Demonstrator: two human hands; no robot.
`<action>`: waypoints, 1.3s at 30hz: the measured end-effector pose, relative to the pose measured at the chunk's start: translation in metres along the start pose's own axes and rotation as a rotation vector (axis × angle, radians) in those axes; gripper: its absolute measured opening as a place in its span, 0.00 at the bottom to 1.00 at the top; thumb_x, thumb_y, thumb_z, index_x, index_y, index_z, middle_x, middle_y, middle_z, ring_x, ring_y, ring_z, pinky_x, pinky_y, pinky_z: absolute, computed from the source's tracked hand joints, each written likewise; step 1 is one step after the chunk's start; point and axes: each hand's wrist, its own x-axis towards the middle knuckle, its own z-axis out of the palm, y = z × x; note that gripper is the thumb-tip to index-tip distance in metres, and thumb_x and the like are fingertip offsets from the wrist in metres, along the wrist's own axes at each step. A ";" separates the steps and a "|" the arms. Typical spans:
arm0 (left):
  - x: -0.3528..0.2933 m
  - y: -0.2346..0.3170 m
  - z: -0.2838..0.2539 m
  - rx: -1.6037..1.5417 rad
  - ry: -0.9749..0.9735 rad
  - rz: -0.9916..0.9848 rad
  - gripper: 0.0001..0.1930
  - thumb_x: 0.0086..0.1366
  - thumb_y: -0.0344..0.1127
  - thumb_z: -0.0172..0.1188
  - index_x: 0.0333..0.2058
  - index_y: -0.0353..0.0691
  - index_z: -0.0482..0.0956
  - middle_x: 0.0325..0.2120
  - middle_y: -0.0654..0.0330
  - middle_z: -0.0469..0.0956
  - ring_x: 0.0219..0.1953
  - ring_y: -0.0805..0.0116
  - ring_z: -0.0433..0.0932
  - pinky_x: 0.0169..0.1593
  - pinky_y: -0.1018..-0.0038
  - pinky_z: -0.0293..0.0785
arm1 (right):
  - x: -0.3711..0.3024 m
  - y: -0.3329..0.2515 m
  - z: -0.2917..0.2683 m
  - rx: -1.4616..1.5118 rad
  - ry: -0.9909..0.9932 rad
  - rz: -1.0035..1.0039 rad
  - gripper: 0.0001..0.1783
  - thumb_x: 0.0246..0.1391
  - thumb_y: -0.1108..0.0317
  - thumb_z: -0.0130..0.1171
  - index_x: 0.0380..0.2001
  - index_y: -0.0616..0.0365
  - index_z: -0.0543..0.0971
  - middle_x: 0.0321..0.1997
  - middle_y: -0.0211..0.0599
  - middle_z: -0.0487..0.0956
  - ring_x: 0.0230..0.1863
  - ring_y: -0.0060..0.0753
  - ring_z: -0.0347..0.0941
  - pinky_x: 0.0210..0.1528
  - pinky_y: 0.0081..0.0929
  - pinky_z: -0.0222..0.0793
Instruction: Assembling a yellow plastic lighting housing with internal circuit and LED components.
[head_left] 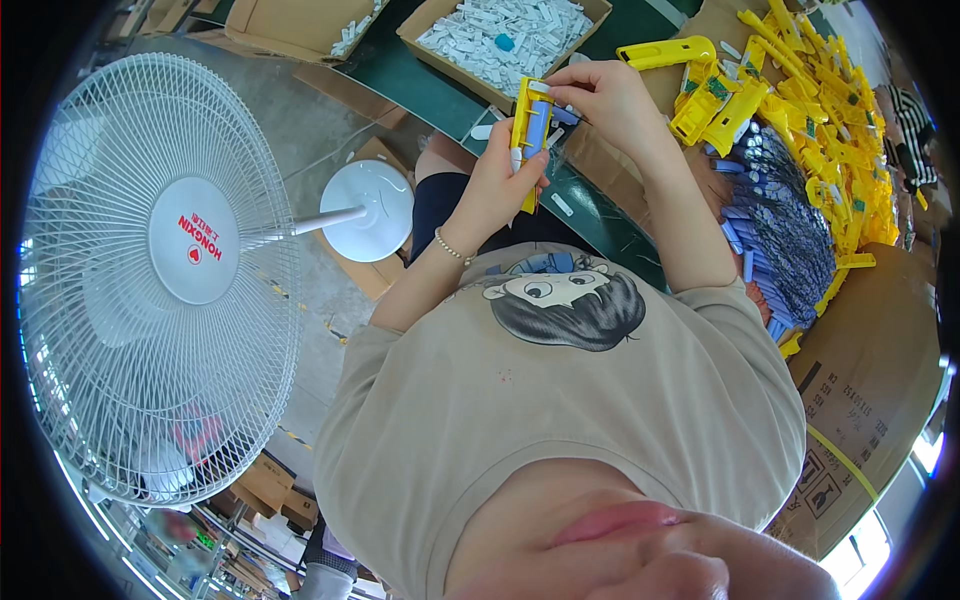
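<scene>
My left hand is closed round the lower part of a yellow plastic housing, held upright over the table edge in front of my lap. A blue cylindrical battery lies along the inside of the housing. At the housing's upper end, my right hand has its thumb and forefinger pinched, touching that end; anything small between those fingertips is hidden. A dark blue piece shows just beside the housing, below my right fingers.
An open carton of small white parts stands beyond my hands. To the right lie heaped yellow housings, several with green circuit boards, and blue batteries with black wires. A large cardboard box stands at right, a white fan at left.
</scene>
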 end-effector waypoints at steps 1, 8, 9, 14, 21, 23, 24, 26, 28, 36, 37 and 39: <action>0.000 0.000 0.000 0.020 -0.012 0.012 0.17 0.65 0.30 0.51 0.49 0.35 0.57 0.34 0.58 0.71 0.28 0.76 0.75 0.29 0.80 0.73 | 0.000 -0.001 0.001 0.001 0.000 0.000 0.10 0.47 0.70 0.62 0.33 0.62 0.81 0.30 0.41 0.80 0.32 0.29 0.77 0.36 0.24 0.72; 0.004 0.003 -0.009 0.035 -0.110 0.020 0.17 0.65 0.30 0.50 0.50 0.37 0.57 0.36 0.57 0.71 0.27 0.75 0.75 0.30 0.78 0.74 | 0.001 -0.003 -0.003 0.116 0.021 0.187 0.11 0.47 0.66 0.64 0.33 0.62 0.80 0.24 0.35 0.79 0.27 0.24 0.76 0.31 0.22 0.71; 0.003 0.005 -0.009 -0.046 -0.150 0.015 0.17 0.65 0.29 0.50 0.50 0.38 0.57 0.36 0.56 0.71 0.28 0.74 0.75 0.31 0.77 0.74 | 0.002 -0.005 -0.002 0.063 0.039 0.188 0.12 0.47 0.66 0.63 0.34 0.62 0.80 0.24 0.33 0.78 0.26 0.23 0.75 0.31 0.22 0.71; 0.005 0.001 -0.023 -0.300 -0.299 -0.048 0.19 0.64 0.32 0.50 0.52 0.39 0.57 0.38 0.54 0.71 0.27 0.69 0.76 0.30 0.74 0.76 | 0.012 0.009 -0.013 -0.006 -0.204 -0.011 0.14 0.50 0.66 0.60 0.39 0.64 0.78 0.27 0.31 0.78 0.28 0.20 0.73 0.31 0.19 0.70; 0.000 -0.018 -0.025 -0.860 -0.150 0.126 0.36 0.64 0.55 0.47 0.63 0.39 0.49 0.56 0.50 0.61 0.55 0.61 0.65 0.57 0.63 0.63 | 0.079 0.044 -0.101 0.520 0.108 0.338 0.09 0.52 0.68 0.55 0.30 0.64 0.78 0.26 0.42 0.79 0.26 0.36 0.77 0.26 0.29 0.72; -0.006 -0.027 -0.027 -0.540 0.015 0.198 0.36 0.65 0.54 0.44 0.64 0.37 0.48 0.57 0.49 0.60 0.52 0.58 0.68 0.56 0.63 0.64 | 0.119 0.086 -0.130 0.730 0.245 0.371 0.09 0.55 0.68 0.54 0.29 0.64 0.77 0.24 0.36 0.78 0.25 0.28 0.76 0.24 0.22 0.72; -0.010 -0.029 -0.025 -0.540 0.007 0.195 0.35 0.65 0.53 0.45 0.63 0.37 0.49 0.55 0.50 0.62 0.51 0.59 0.68 0.55 0.64 0.65 | 0.139 0.101 -0.135 0.729 0.247 0.367 0.09 0.55 0.68 0.54 0.29 0.64 0.77 0.24 0.36 0.78 0.25 0.28 0.76 0.24 0.22 0.72; -0.020 -0.032 -0.022 -0.512 -0.010 0.202 0.35 0.65 0.53 0.46 0.62 0.37 0.50 0.54 0.50 0.63 0.51 0.60 0.68 0.55 0.65 0.65 | 0.183 0.132 -0.143 0.800 0.527 0.712 0.09 0.55 0.68 0.55 0.28 0.64 0.77 0.22 0.37 0.76 0.23 0.29 0.76 0.24 0.22 0.73; -0.016 -0.036 -0.021 -0.491 -0.037 0.179 0.33 0.65 0.50 0.48 0.61 0.36 0.52 0.51 0.50 0.65 0.49 0.61 0.69 0.53 0.67 0.66 | 0.201 0.172 -0.140 0.872 0.579 0.757 0.10 0.55 0.67 0.56 0.27 0.63 0.77 0.22 0.37 0.76 0.22 0.30 0.75 0.24 0.22 0.74; -0.028 -0.040 -0.027 -0.352 -0.064 0.175 0.26 0.64 0.36 0.48 0.59 0.34 0.56 0.47 0.54 0.68 0.46 0.68 0.70 0.50 0.72 0.66 | 0.174 0.152 -0.179 -0.596 0.152 0.668 0.11 0.52 0.65 0.59 0.33 0.64 0.79 0.26 0.46 0.78 0.26 0.39 0.76 0.29 0.33 0.70; -0.026 -0.038 -0.028 -0.322 -0.069 0.181 0.25 0.64 0.34 0.48 0.58 0.34 0.57 0.46 0.55 0.68 0.45 0.69 0.70 0.50 0.73 0.66 | 0.168 0.149 -0.186 -1.058 -0.103 0.312 0.13 0.52 0.65 0.58 0.35 0.64 0.80 0.29 0.49 0.79 0.27 0.42 0.76 0.31 0.33 0.70; -0.024 -0.040 -0.025 -0.299 -0.069 0.189 0.24 0.63 0.33 0.49 0.57 0.34 0.59 0.45 0.56 0.69 0.44 0.71 0.69 0.49 0.74 0.66 | 0.117 0.122 -0.168 -1.030 -0.159 0.250 0.16 0.49 0.66 0.60 0.43 0.60 0.77 0.37 0.44 0.78 0.36 0.39 0.75 0.39 0.29 0.70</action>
